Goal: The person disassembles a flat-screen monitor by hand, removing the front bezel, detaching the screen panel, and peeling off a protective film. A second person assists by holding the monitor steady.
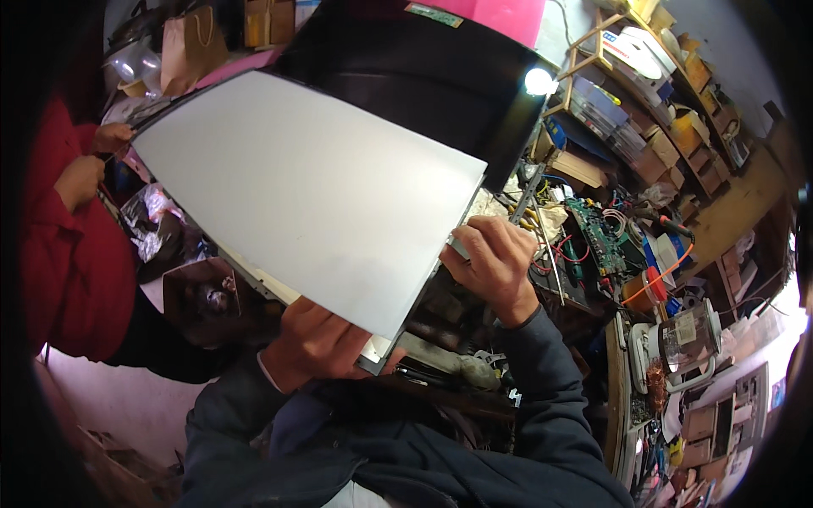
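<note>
A large flat white panel (313,195), seemingly a screen's backlight sheet, sits in a thin dark frame (373,365) and stretches from near my body to the far left. My left hand (309,345) is closed around the near edge, close to the frame's near corner. On the right edge, the fingers of my right hand (493,261) are bent and pinch the rim. A co-worker in a red sleeve stands at the left; one of their hands (112,138) is at the panel's far left corner, and the other hand (80,182) is just below it.
Behind the panel leans a big black screen-like sheet (398,85) beside a lit lamp (540,82). Green circuit boards (597,237), wires and tools crowd the bench at right. Packed shelves (669,127) rise beyond; a glass jug (688,337) stands at lower right.
</note>
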The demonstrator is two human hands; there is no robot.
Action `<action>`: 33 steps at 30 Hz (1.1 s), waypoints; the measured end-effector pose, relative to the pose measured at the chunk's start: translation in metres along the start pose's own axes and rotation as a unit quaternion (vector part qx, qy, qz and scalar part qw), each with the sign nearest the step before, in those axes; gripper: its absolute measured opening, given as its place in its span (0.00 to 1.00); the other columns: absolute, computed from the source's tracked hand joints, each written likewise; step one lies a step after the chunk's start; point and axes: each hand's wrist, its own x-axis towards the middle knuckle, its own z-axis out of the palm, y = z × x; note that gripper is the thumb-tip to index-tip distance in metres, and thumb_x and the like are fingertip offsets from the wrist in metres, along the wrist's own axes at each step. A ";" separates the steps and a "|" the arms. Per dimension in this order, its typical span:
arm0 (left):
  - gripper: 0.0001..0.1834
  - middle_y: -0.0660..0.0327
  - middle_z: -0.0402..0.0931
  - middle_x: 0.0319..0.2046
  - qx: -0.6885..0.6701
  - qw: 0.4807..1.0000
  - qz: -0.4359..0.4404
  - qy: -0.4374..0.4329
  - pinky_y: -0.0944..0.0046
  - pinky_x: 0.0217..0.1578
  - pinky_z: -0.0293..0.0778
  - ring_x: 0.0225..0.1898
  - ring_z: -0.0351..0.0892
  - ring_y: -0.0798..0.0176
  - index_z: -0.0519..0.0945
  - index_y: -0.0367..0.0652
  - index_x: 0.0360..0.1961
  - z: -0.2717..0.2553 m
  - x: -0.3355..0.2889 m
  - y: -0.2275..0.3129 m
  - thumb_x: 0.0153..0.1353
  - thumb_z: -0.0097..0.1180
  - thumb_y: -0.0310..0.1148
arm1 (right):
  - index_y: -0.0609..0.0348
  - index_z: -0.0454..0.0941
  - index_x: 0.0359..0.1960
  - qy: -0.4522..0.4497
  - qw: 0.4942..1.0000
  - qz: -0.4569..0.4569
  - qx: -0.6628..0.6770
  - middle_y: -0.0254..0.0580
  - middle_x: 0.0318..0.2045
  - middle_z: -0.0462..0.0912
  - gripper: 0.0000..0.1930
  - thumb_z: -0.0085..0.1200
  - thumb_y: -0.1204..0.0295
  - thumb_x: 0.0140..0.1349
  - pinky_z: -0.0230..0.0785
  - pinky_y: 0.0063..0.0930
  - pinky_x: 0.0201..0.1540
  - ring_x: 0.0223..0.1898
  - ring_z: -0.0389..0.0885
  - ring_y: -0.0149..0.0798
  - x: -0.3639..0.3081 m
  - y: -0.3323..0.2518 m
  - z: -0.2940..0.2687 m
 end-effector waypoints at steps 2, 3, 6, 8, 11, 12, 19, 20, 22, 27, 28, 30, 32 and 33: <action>0.30 0.48 0.89 0.45 0.004 1.000 0.006 -0.004 0.51 0.51 0.85 0.48 0.91 0.45 0.90 0.33 0.45 0.000 0.000 0.000 0.63 0.68 0.55 | 0.58 0.85 0.33 -0.005 1.000 -0.001 -0.007 0.38 0.33 0.84 0.15 0.76 0.75 0.43 0.73 0.31 0.27 0.27 0.84 0.38 -0.001 -0.001 0.000; 0.32 0.46 0.89 0.46 0.006 1.000 0.010 -0.008 0.49 0.53 0.84 0.49 0.90 0.43 0.89 0.31 0.46 0.000 -0.001 0.000 0.62 0.68 0.55 | 0.57 0.85 0.33 -0.004 1.000 -0.003 -0.007 0.38 0.33 0.84 0.15 0.76 0.75 0.43 0.74 0.31 0.27 0.27 0.84 0.38 -0.002 -0.002 0.000; 0.35 0.44 0.88 0.47 0.010 1.000 0.014 -0.015 0.47 0.55 0.83 0.50 0.90 0.41 0.88 0.28 0.48 0.002 -0.006 0.000 0.62 0.67 0.57 | 0.57 0.84 0.35 -0.011 1.000 -0.006 0.001 0.38 0.34 0.84 0.15 0.75 0.77 0.45 0.75 0.30 0.27 0.28 0.84 0.37 -0.004 -0.003 0.003; 0.35 0.44 0.88 0.47 0.013 1.000 0.013 -0.019 0.47 0.56 0.83 0.50 0.90 0.42 0.88 0.28 0.49 0.004 -0.007 0.000 0.62 0.67 0.57 | 0.57 0.84 0.37 -0.026 1.000 -0.007 0.000 0.38 0.35 0.84 0.15 0.75 0.77 0.47 0.76 0.30 0.28 0.29 0.85 0.37 -0.007 -0.002 0.003; 0.35 0.44 0.88 0.48 0.008 1.000 0.018 -0.017 0.47 0.56 0.83 0.50 0.90 0.42 0.88 0.29 0.49 0.005 -0.002 -0.002 0.63 0.67 0.57 | 0.57 0.85 0.39 -0.023 1.000 0.006 0.011 0.39 0.36 0.84 0.14 0.75 0.76 0.50 0.77 0.30 0.29 0.30 0.86 0.38 -0.008 0.001 0.004; 0.35 0.44 0.88 0.48 0.006 1.000 0.019 -0.017 0.47 0.56 0.83 0.50 0.90 0.41 0.88 0.29 0.50 0.006 -0.001 -0.004 0.63 0.67 0.57 | 0.57 0.85 0.39 -0.016 1.000 0.008 0.013 0.39 0.36 0.84 0.14 0.74 0.76 0.51 0.78 0.30 0.29 0.30 0.86 0.38 -0.007 0.002 0.005; 0.31 0.49 0.89 0.46 0.005 1.000 0.002 -0.018 0.48 0.49 0.85 0.48 0.91 0.46 0.89 0.35 0.49 -0.007 -0.009 -0.005 0.64 0.68 0.57 | 0.57 0.87 0.43 -0.029 0.997 0.029 0.072 0.40 0.39 0.85 0.13 0.75 0.71 0.58 0.79 0.32 0.30 0.31 0.86 0.41 0.005 -0.004 0.024; 0.30 0.51 0.89 0.45 0.017 1.000 -0.015 -0.016 0.48 0.47 0.86 0.46 0.91 0.48 0.90 0.37 0.48 -0.013 -0.020 -0.003 0.64 0.68 0.57 | 0.56 0.87 0.44 -0.031 0.993 0.029 0.114 0.40 0.39 0.86 0.13 0.75 0.71 0.59 0.79 0.32 0.30 0.31 0.86 0.42 0.012 -0.009 0.029; 0.26 0.55 0.90 0.43 -0.021 0.999 -0.031 0.012 0.51 0.43 0.86 0.42 0.92 0.52 0.91 0.41 0.45 0.000 -0.036 0.000 0.63 0.70 0.55 | 0.55 0.87 0.44 -0.042 0.995 0.016 0.090 0.42 0.40 0.87 0.14 0.76 0.70 0.59 0.79 0.34 0.32 0.33 0.87 0.44 0.015 -0.015 0.033; 0.28 0.47 0.85 0.49 -0.126 0.990 0.002 0.062 0.49 0.54 0.83 0.49 0.87 0.44 0.84 0.37 0.57 0.032 -0.017 0.010 0.68 0.64 0.50 | 0.58 0.87 0.43 -0.120 0.992 -0.022 0.043 0.47 0.39 0.87 0.13 0.69 0.74 0.55 0.76 0.45 0.33 0.35 0.86 0.52 0.025 -0.009 0.005; 0.27 0.44 0.84 0.51 -0.136 0.988 -0.014 0.074 0.47 0.55 0.82 0.51 0.87 0.41 0.84 0.36 0.56 0.034 -0.021 0.013 0.69 0.63 0.50 | 0.59 0.88 0.43 -0.121 0.990 -0.029 0.067 0.50 0.40 0.87 0.13 0.66 0.75 0.54 0.76 0.48 0.36 0.40 0.86 0.56 0.028 -0.012 0.007; 0.28 0.45 0.83 0.53 -0.145 0.988 -0.010 0.052 0.45 0.58 0.81 0.55 0.85 0.38 0.83 0.35 0.55 0.030 -0.023 0.010 0.67 0.63 0.50 | 0.54 0.87 0.55 -0.190 0.976 -0.072 0.084 0.48 0.52 0.87 0.26 0.58 0.84 0.51 0.83 0.45 0.36 0.43 0.89 0.52 0.012 0.019 0.017; 0.42 0.50 0.84 0.60 -0.011 0.995 0.036 -0.092 0.37 0.67 0.75 0.63 0.81 0.37 0.84 0.41 0.63 0.059 -0.047 -0.015 0.67 0.57 0.70 | 0.55 0.87 0.55 -0.167 0.972 -0.161 0.043 0.45 0.51 0.87 0.29 0.54 0.84 0.47 0.82 0.46 0.35 0.41 0.88 0.52 0.028 0.018 0.015; 0.37 0.50 0.86 0.55 -0.012 0.997 0.078 0.019 0.36 0.66 0.76 0.63 0.81 0.39 0.87 0.41 0.56 0.038 -0.028 -0.012 0.65 0.63 0.66 | 0.56 0.86 0.55 -0.158 0.975 -0.150 0.053 0.46 0.50 0.87 0.29 0.53 0.83 0.48 0.82 0.46 0.35 0.41 0.88 0.52 0.039 0.017 0.012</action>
